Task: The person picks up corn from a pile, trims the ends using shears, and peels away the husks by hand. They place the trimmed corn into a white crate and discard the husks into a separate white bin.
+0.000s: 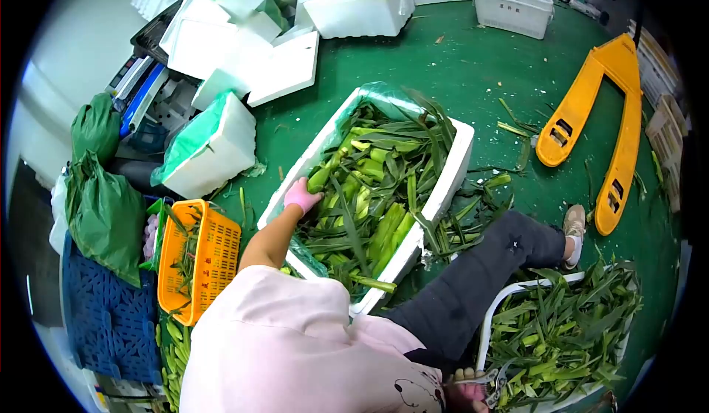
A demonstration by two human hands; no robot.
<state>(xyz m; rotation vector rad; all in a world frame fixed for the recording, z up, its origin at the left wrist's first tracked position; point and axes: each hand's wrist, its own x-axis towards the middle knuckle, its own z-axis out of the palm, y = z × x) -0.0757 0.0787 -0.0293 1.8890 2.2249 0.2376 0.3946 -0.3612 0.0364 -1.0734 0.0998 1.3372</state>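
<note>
My left hand (301, 195), in a pink glove, reaches into a white foam box (461, 147) lined with green film. Its fingers close around the end of a thick green stalk (317, 180). Leafy green stalks (388, 239) with long blades fill this box. Low at the bottom edge, my right hand (469, 392) is gloved too and wrapped around a metal hand tool (496, 383) that looks like pruning shears; my shirt partly hides it. Beside that hand stands a white-rimmed tub (484, 339) heaped with cut leaves (554, 332).
An orange basket (221, 254) and a pile of trimmed green pieces (175, 361) are at left, near a blue plastic pallet (111, 310). Foam boxes (362, 7) stack at the back. A yellow pallet jack (628, 110) stands right. Loose leaves (461, 217) litter the floor.
</note>
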